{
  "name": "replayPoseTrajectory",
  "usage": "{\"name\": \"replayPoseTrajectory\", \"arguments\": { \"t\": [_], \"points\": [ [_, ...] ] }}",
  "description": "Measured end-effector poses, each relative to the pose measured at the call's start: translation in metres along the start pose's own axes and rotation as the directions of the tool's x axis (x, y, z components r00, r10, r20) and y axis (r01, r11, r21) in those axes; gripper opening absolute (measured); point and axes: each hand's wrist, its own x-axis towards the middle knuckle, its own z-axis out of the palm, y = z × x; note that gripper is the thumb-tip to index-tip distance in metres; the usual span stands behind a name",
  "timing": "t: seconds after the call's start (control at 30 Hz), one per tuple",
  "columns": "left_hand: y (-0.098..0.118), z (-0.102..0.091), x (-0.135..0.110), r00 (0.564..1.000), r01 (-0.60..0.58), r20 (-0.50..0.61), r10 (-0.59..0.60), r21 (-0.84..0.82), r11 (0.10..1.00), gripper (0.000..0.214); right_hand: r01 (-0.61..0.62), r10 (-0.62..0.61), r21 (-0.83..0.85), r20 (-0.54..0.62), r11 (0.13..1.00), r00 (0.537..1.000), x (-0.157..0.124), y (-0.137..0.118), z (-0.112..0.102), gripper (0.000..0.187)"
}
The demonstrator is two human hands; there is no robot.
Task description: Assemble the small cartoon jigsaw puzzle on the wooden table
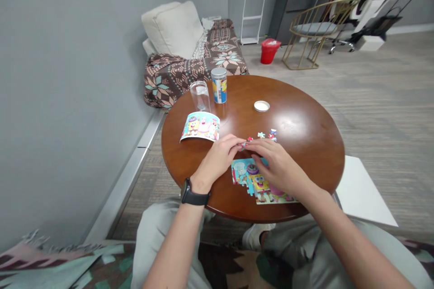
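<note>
A partly assembled cartoon jigsaw puzzle (259, 184) lies on the near part of a round brown table (305, 135). My left hand (219, 159), with a black watch at the wrist, and my right hand (276, 165) meet just above the puzzle's far edge. Their fingertips pinch a small puzzle piece (243, 145) between them. A few loose pieces (267, 135) lie just beyond the hands. A printed reference picture (200, 126) lies to the left.
A clear glass (200, 96), a colourful cylindrical tin (219, 85) and a white lid (261, 106) stand farther back. Beyond are a sofa with cushions (190, 49), a red bin (269, 50) and a gold chair (317, 27). A white box (362, 192) sits right.
</note>
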Motion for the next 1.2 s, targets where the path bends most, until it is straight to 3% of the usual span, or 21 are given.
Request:
{"name": "replayPoseTrajectory", "arguments": {
  "t": [0.13,0.27,0.47,0.6,0.97,1.1,1.2],
  "points": [
    [0.005,-0.002,-0.001,0.998,0.03,-0.054,-0.034,-0.061,0.998,0.019,-0.05,0.054,0.084,-0.05,0.995,0.997,0.002,-0.009,0.002,0.035],
    [0.007,-0.003,-0.001,0.997,0.047,-0.052,-0.058,-0.195,0.98,0.015,-0.173,0.201,0.241,-0.096,0.955,0.975,-0.002,-0.015,-0.002,0.027],
    [0.01,-0.003,-0.003,0.998,0.054,0.027,-0.049,-0.282,0.958,0.012,-0.353,0.41,0.521,0.006,0.777,0.912,-0.008,-0.013,-0.008,0.02],
    [0.011,-0.003,-0.004,0.999,0.037,0.027,-0.031,-0.264,0.964,0.011,-0.354,0.457,0.647,0.009,0.676,0.889,-0.006,-0.014,-0.008,0.026],
    [0.014,-0.007,-0.005,0.997,-0.019,0.065,0.03,-0.171,0.985,0.016,-0.367,0.475,0.643,0.006,0.672,0.88,-0.006,-0.018,-0.004,0.024],
    [0.014,-0.008,-0.006,0.996,-0.011,0.08,0.027,-0.19,0.982,0.017,-0.383,0.462,0.59,0.019,0.711,0.887,-0.005,-0.019,-0.011,0.022],
    [0.014,-0.007,-0.007,0.997,0.008,0.081,0.01,-0.227,0.974,0.012,-0.406,0.487,0.609,0.037,0.681,0.873,-0.006,-0.017,-0.013,0.023]
  ]
}}
